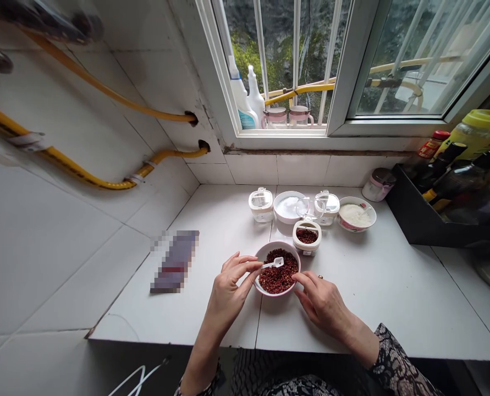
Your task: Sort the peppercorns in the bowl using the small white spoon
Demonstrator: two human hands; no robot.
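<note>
A small white spoon [278, 262] is pinched between the thumb and fingers of my left hand [231, 281]. Its scoop hovers over a white bowl [265, 251] filled with dark red peppercorns [276, 281]. My right hand [325, 302] grips the bowl's right rim, fingers at the edge and thumb lower on the side. Just behind the bowl stands a seasoning jar [307, 250] with its clear lid [310, 208] raised and similar dark red peppercorns inside.
Behind are two lidded jars [262, 213] [327, 212], a bowl of white granules [289, 219] and a floral bowl [358, 226] holding a pale substance. A black bin of bottles [418, 220] and a dark-lidded jar [379, 184] stand right. A blurred packet [174, 261] lies left.
</note>
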